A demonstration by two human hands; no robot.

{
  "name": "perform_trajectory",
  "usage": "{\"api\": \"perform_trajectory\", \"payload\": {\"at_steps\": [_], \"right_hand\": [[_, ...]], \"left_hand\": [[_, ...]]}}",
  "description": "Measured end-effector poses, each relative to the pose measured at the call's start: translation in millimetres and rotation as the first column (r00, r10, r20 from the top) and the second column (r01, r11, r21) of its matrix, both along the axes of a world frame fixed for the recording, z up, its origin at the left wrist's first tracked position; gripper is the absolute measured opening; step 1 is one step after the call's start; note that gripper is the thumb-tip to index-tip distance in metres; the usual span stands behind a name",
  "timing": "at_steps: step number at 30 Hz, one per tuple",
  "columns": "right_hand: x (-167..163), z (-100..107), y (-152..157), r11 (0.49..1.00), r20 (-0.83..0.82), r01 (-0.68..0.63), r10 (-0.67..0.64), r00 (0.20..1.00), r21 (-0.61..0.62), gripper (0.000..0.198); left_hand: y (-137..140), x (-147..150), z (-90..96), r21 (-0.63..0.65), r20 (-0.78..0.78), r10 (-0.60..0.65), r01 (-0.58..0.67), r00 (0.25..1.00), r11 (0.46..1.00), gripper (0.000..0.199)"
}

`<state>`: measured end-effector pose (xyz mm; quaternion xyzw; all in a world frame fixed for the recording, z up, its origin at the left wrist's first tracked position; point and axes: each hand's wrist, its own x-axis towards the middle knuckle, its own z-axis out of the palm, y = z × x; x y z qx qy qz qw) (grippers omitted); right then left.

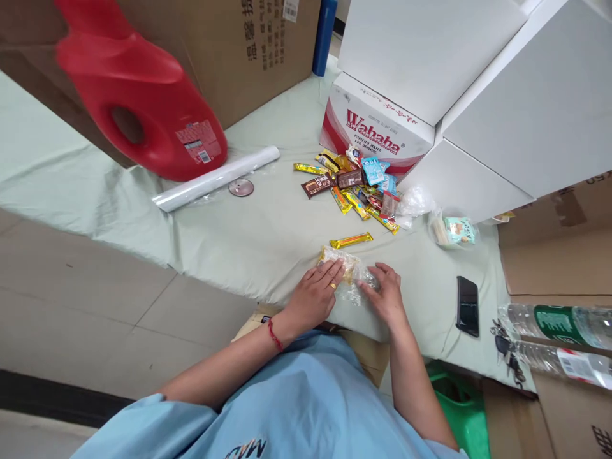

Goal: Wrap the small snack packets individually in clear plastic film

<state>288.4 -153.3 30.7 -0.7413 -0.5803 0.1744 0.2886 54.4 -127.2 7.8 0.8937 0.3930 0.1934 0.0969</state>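
Observation:
A small snack packet point(333, 256) wrapped in crinkled clear film lies at the near edge of the cloth-covered table. My left hand point(316, 290) rests on it, fingers stretched out flat across the top and hiding part of it. On the other side, my right hand point(385, 294) has loose clear plastic film point(364, 277) between its thumb and curled fingers. Just beyond my hands lies a single yellow snack stick point(351, 240). Farther back, a heap of wrapped snacks point(356, 182) holds brown, yellow and blue packets.
A film roll point(217, 178) and a small round disc point(241, 187) lie to the left, near a red jug point(143, 95). A Wahaha carton point(377, 127) stands behind the snacks. On the right are a bagged packet point(459, 231), a phone point(467, 306), keys point(507, 350) and plastic bottles point(559, 323).

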Motion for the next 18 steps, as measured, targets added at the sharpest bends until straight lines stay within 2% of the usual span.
{"api": "perform_trajectory", "payload": {"at_steps": [1,3,6,8,10,12,13,15,18], "right_hand": [[-0.6,-0.1,-2.2,1.0,-0.01,-0.018,0.018,1.0,-0.009,0.043],[-0.2,3.8,-3.8,0.999,-0.133,-0.012,0.007,0.991,-0.037,0.035],[-0.5,17.3,4.7,0.991,-0.424,0.008,-0.065,0.903,-0.134,0.034],[-8.4,27.5,18.5,0.987,-0.503,-0.015,-0.068,0.862,-0.159,0.034],[-26.2,35.9,37.2,0.989,-0.4,-0.064,0.004,0.916,-0.136,0.025],[-51.5,41.6,57.4,0.978,-0.135,-0.131,0.11,0.985,-0.163,0.012],[-65.1,43.5,66.7,0.966,0.019,-0.152,0.159,0.987,-0.211,0.009],[-89.6,45.4,81.2,0.937,0.26,-0.155,0.241,0.935,-0.312,0.012],[-109.9,43.8,89.5,0.915,0.402,-0.155,0.309,0.862,-0.371,0.018]], "left_hand": [[-0.8,0.4,-1.1,0.006,-0.003,0.006,-0.006,1.0,1.0,0.064],[-1.4,0.8,-2.4,0.019,-0.002,0.008,-0.008,1.0,1.0,0.063],[-0.7,1.3,-3.2,0.036,0.0,0.003,-0.003,1.0,0.999,0.063],[0.2,2.3,-4.9,0.042,-0.001,0.004,-0.003,1.0,0.999,0.063],[0.9,4.7,-7.9,0.048,-0.005,0.002,-0.001,1.0,0.999,0.063],[1.3,7.5,-10.7,0.054,0.001,-0.009,0.009,1.0,0.999,0.058],[1.3,8.6,-11.3,0.051,0.009,-0.014,0.013,1.0,0.999,0.054],[0.6,8.3,-9.7,0.022,0.046,-0.017,0.016,0.999,1.0,0.046],[-3.0,-1.1,-2.5,-0.07,0.174,-0.041,0.054,0.984,0.996,0.044]]}}
